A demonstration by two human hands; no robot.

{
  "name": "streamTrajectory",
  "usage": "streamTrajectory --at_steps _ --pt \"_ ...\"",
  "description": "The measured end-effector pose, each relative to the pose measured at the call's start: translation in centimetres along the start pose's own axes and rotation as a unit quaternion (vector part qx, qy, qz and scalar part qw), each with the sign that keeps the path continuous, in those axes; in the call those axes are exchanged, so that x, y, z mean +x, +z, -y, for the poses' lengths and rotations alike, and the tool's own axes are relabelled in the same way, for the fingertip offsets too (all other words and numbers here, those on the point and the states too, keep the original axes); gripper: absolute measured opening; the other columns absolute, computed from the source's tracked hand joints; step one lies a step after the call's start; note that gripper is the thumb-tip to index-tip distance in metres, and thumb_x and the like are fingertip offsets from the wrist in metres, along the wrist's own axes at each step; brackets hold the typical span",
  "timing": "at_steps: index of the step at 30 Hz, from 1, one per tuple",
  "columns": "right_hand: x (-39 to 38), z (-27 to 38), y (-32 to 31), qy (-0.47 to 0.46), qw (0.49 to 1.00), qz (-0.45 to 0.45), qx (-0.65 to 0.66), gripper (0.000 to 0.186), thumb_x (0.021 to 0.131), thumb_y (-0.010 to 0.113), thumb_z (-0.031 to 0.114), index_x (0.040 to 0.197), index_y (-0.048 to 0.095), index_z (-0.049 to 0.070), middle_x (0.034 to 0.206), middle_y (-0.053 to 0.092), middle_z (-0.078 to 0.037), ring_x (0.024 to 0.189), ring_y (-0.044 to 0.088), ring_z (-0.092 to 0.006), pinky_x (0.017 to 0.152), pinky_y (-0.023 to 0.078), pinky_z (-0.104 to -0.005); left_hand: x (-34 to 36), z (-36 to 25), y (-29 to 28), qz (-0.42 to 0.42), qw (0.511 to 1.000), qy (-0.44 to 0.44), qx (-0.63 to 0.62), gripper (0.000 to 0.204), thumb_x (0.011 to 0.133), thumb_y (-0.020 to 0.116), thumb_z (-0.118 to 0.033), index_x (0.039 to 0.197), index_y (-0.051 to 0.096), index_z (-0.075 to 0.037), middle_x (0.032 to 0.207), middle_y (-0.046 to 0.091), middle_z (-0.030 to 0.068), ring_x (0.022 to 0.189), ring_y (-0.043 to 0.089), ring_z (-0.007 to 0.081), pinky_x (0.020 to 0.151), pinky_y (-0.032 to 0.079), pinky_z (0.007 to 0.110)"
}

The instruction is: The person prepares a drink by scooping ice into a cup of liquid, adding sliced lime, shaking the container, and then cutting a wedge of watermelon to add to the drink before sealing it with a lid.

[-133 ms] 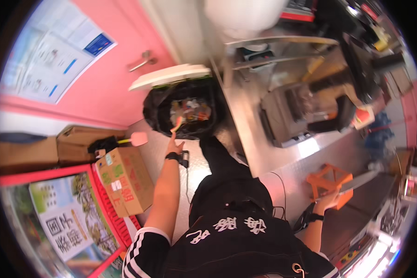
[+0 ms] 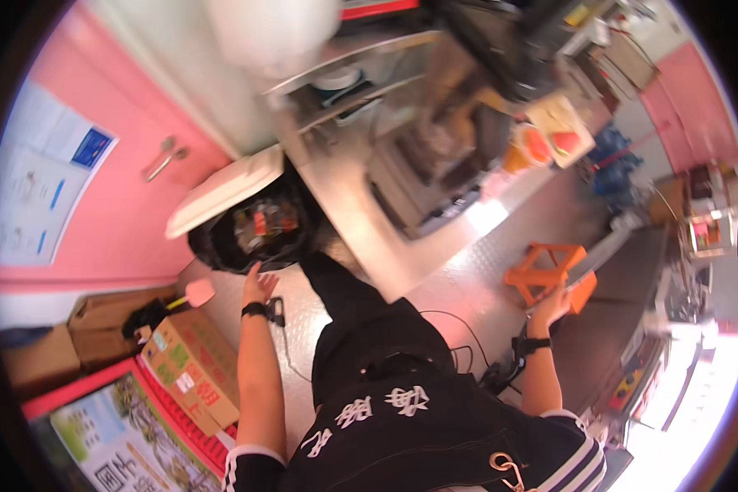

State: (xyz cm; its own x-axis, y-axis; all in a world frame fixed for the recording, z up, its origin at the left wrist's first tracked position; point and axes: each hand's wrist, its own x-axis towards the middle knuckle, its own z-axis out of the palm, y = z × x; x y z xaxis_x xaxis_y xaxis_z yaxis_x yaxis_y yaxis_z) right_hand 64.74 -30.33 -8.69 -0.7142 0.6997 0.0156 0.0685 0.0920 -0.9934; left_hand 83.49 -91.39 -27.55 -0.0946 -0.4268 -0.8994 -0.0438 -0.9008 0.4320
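The right hand (image 2: 554,304) apparently holds a knife (image 2: 602,251).

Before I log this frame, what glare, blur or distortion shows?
Head view: fisheye bending with a dark surrounding rim; lower right washed out white; glare on the floor; blur, probably from motion, smearing the grey machine and softening the scraps in the bin.
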Motion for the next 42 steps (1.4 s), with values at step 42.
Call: streamTrajectory --at_steps 42 --pt "34.9 -3.2 20.7 -0.171 0.865 0.206 -0.425 0.037 0.070 0.080 0.023 0.085 0.050 0.007 0.089 0.055 -0.010 0.094 0.054 -0.0309 0.077 0.042 -0.0432 -42.9 36.5 32.4 0.310 0.839 0.108 0.433 0.029 0.095 0.055 -0.014 0.122 0.057 -0.004 0.107 0.066 0.0088 0.098 0.062 0.0174 0.090 0.047 0.029"
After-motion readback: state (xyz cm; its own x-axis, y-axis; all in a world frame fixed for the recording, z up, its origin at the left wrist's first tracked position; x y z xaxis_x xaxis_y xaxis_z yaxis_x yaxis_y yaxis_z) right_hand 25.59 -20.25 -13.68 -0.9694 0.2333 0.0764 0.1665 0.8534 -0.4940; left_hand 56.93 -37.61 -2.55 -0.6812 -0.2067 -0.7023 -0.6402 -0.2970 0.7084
